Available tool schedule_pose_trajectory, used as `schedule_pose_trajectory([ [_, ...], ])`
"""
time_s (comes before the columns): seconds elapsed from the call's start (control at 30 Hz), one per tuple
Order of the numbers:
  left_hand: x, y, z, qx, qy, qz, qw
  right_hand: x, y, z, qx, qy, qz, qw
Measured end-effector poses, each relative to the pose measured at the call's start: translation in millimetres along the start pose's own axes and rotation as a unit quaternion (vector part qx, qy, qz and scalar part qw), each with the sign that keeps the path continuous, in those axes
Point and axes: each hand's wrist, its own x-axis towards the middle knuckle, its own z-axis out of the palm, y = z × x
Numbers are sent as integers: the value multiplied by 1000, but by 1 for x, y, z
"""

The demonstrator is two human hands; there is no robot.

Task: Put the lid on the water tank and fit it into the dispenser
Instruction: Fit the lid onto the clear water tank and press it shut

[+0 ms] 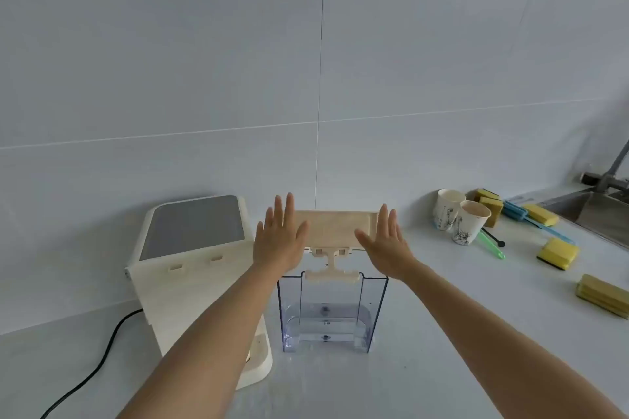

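The clear water tank [332, 311] is seen standing upright on the pale counter [442, 333], just to the right of the cream dispenser [200, 269]. The cream lid [335, 230] is seen above and behind the tank's open top, its hinge piece [332, 274] reaching down to the tank's rear rim. The left hand [279, 241] is held flat with fingers spread at the lid's left end; the right hand [386, 243] is likewise spread at its right end. Contact with the lid cannot be confirmed. Two paper cups [461, 218] and yellow sponges [558, 253] are noted at right, near a sink [595, 211]. A black cable [98, 360] is noted beside the dispenser.
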Motion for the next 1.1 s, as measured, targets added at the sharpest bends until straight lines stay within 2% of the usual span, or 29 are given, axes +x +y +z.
schedule_pose_trajectory([
  [0.1, 11, -2, -1, -112, -11, -74, 991, 7, -6, -3, 114, -20, 41, 992],
  [0.23, 24, -2, -4, -252, -26, -156, 955, 12, -11, -7, 236, -33, 66, 969],
  [0.4, 41, -7, -2, -310, -73, -243, 916, 24, -7, -10, 299, -43, 123, 945],
  [0.53, 49, -9, 2, -332, -93, -268, 900, 38, -3, -9, 315, -47, 161, 934],
  [0.9, 62, -4, 1, -346, -104, -272, 892, 61, 1, -5, 372, -49, 210, 903],
  [1.1, 60, -6, -1, -349, -97, -263, 894, 62, 1, -6, 383, -38, 214, 898],
])
